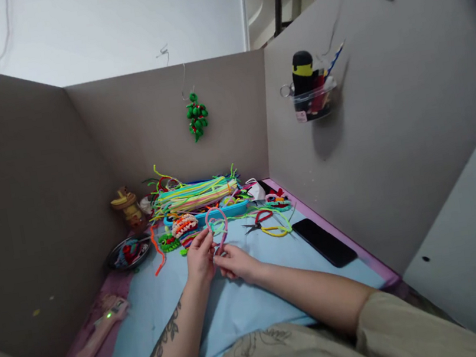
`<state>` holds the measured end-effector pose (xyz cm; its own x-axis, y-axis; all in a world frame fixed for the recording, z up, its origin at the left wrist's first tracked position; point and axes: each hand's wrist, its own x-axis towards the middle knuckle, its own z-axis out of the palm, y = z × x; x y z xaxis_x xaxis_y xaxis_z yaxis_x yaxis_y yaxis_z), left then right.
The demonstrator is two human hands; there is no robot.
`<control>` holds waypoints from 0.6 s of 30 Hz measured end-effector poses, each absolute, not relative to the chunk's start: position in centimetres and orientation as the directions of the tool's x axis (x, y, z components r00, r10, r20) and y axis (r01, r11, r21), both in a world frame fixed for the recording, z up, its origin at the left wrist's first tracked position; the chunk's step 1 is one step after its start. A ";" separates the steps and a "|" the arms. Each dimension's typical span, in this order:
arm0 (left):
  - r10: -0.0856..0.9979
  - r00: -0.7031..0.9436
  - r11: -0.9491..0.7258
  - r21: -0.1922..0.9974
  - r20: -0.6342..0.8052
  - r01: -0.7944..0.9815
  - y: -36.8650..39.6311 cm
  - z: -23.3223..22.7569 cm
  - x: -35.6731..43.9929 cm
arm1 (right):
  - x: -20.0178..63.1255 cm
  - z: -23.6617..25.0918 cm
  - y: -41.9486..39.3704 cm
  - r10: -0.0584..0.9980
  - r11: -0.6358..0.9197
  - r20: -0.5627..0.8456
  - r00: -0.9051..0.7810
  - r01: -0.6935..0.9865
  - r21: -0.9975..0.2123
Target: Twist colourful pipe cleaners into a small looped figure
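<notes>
Head view. Two hands in frame, both the person's own. One pink loop [216, 222] of pipe cleaner, held upright over the blue mat [255, 295]. Left hand [200, 260]: fingers pinched shut on the loop's left side. Right hand [235, 261]: fingertips closed on the twisted stem just under the loop. Loop rises above both grips; hands nearly touching.

Counts: one blue tray [207, 213] behind the loop, heaped with pipe cleaners, too many to count. One pair of scissors [257, 221], right of the loop, near. One phone [323, 241], further right, flat. One glue gun [102, 328], far left. One green ornament [197, 116] hanging on the back wall.
</notes>
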<state>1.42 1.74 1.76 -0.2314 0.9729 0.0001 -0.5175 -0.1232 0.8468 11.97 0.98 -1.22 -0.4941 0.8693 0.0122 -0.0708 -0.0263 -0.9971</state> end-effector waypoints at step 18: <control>0.954 -0.297 -0.200 0.803 0.030 -0.562 2.8 1.7 0.0 | 14.5 0.8 0.6 0.610 0.229 -0.124 -0.783 0.323 -0.918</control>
